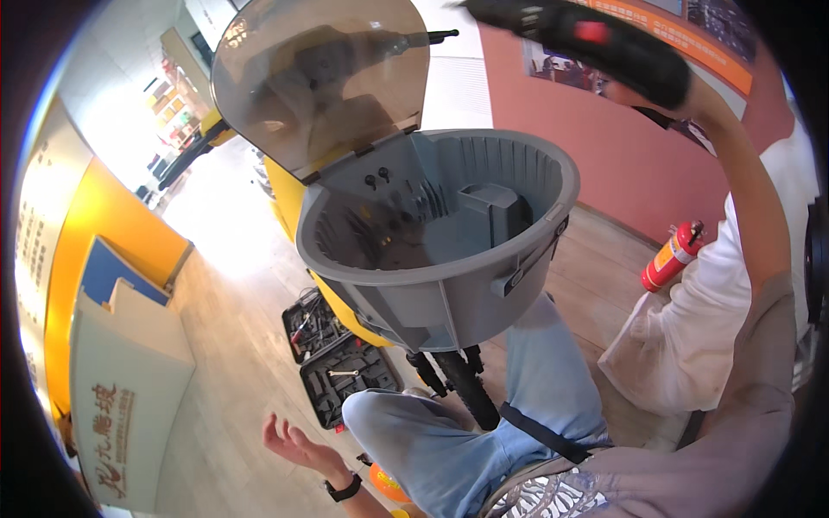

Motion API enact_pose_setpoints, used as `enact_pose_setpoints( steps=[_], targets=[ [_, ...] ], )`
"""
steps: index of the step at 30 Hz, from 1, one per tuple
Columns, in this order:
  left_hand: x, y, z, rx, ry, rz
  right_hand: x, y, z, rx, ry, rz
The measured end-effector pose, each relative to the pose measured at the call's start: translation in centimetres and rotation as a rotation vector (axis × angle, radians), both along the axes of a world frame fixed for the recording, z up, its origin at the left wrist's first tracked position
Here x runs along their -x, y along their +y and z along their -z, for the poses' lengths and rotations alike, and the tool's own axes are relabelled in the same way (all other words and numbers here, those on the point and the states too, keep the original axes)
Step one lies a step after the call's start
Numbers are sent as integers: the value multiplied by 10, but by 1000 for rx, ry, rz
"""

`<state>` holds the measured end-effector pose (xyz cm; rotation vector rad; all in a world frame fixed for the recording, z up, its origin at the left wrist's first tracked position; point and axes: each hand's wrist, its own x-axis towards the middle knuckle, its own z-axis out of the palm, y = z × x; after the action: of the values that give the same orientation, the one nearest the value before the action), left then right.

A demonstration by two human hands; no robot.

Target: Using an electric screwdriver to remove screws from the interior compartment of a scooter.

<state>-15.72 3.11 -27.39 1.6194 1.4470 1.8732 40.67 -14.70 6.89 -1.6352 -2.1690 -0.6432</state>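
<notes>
A grey round basket (440, 285) on a yellow-framed cycle stands in front of my knees, with a moulded box shape inside. Its smoky see-through lid (328, 95) is hinged up at the back. My left hand (298, 445) hovers below left of the basket, fingers apart and holding nothing. Raised high at the right, my right hand (656, 97) is closed around a long black tool (579, 39) with a red patch. The tool is blurred and its exact kind unclear; most of the fingers are hidden behind it.
Left of the front tyre (471, 393), an open black tool case (345, 393) with a wrench (344, 373) lies on the wood floor. A red fire extinguisher (673, 256) stands by the pink wall, next to white fabric (682, 345). A pale counter (129, 380) is at the left.
</notes>
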Motion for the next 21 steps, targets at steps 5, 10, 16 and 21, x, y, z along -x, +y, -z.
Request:
enact_pose_setpoints(
  steps=[5, 10, 16, 21],
  targets=[
    [-106, -22, -84, -503, 180, 508, 21, 122, 30, 118, 235, -257],
    [-170, -34, 0, -329, 460, 923, 66, 127, 25, 471, 180, -76],
    [-185, -40, 123, 418, 1254, 1213, 60, 145, 53, 415, 84, -10],
    [-184, -22, 143, 626, 1328, 1190, 64, 146, 56, 477, 93, 3]
  ],
)
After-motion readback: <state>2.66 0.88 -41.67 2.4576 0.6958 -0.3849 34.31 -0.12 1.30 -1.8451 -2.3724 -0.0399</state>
